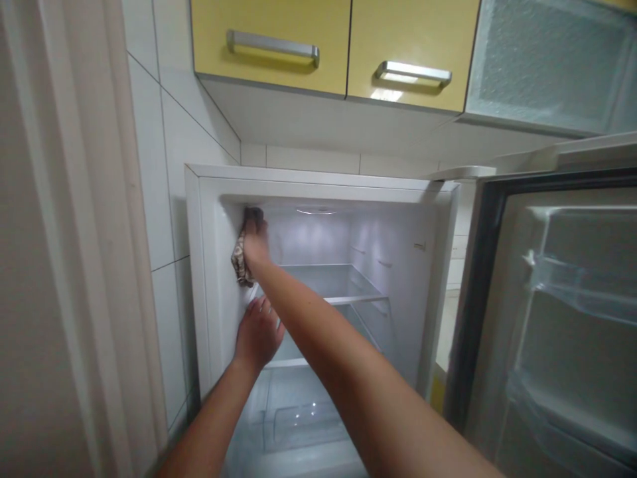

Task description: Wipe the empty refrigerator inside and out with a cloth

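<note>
An empty white fridge (318,180) stands open in front of me. My right hand (255,242) reaches across into its top left corner and presses a patterned brown cloth (239,261) against the inner left wall. My left hand (257,332) lies lower on the same wall by the front end of a glass shelf (348,299), fingers spread and flat, holding nothing.
The fridge door (557,312) hangs open at the right with clear door bins. Yellow wall cabinets (343,46) with metal handles sit above the fridge. A tiled wall (169,172) and a pale door frame (74,265) close in the left. A clear drawer (298,418) sits at the fridge's bottom.
</note>
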Tool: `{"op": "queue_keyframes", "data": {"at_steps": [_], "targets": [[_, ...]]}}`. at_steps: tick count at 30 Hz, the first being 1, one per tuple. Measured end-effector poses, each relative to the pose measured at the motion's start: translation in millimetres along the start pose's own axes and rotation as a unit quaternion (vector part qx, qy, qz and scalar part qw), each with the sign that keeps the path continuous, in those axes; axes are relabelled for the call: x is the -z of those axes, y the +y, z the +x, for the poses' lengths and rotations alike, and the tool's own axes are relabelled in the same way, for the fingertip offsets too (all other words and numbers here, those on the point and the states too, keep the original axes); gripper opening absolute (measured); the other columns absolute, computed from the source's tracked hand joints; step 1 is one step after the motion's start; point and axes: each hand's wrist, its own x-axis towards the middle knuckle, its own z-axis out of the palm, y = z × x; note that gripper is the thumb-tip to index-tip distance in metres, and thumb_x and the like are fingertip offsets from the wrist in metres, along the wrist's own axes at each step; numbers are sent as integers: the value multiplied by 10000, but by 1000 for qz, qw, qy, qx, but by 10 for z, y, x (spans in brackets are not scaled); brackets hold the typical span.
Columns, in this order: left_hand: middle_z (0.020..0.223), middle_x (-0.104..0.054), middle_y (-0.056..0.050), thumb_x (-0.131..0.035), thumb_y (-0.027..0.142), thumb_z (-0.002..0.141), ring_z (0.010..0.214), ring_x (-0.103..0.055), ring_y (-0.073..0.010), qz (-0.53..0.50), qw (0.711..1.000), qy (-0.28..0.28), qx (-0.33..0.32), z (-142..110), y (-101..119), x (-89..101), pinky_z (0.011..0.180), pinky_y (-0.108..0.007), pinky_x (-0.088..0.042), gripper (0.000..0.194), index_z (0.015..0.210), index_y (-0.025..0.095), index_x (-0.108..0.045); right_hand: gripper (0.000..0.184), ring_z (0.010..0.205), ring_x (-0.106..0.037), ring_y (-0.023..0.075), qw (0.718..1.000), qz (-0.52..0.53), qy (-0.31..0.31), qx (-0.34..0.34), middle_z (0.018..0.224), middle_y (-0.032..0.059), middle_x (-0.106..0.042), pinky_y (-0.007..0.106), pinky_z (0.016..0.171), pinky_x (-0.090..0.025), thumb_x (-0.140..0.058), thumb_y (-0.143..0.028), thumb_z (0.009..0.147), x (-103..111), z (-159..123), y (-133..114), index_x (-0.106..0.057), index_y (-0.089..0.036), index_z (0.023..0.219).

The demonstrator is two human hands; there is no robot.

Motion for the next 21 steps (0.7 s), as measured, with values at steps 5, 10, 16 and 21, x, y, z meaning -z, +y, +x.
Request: {"op": "queue_keyframes", "data": {"at_steps": [5,10,16,21], "targets": [[1260,-782,-228,-542,94,930,1200,-716,-384,-19,1000,-11,-10,72,-29,22,1071,-520,-546,405,1269,69,-763,563,1237,-729,357,989,-30,-9,-148,1236,183,-746,550,1144,-543,-383,-576,1119,99,-361,227,-651,-164,1394],[1226,-787,-221,-504,121,967,1253,-695,-377,-32,999,8,-12,42,-90,-73,1137,-519,-511,365,1202,82,-781,473,1325,-676,294,997,-27,25,-70,1360,125,-729,476,1190,-515,-337,-456,1138,137,-387,-104,-651,-222,1404],[1452,-718,-199,-463,216,1038,1384,-638,-372,-51,998,44,-11,-114,-210,-389,1209,-584,-462,445,1414,118,-680,448,1508,-495,215,967,-55,77,237,1571,108,-568,396,1290,-401,-417,-422,1145,178,-1008,-422,-528,-248,1542],[1365,-748,-217,-491,198,1018,1330,-663,-361,-63,997,47,-21,-132,-217,-384,1191,-555,-487,414,1362,90,-694,381,1425,-561,237,976,-55,89,192,1456,140,-625,393,1239,-447,-417,-370,1149,147,-765,-579,-528,-191,1467]]}}
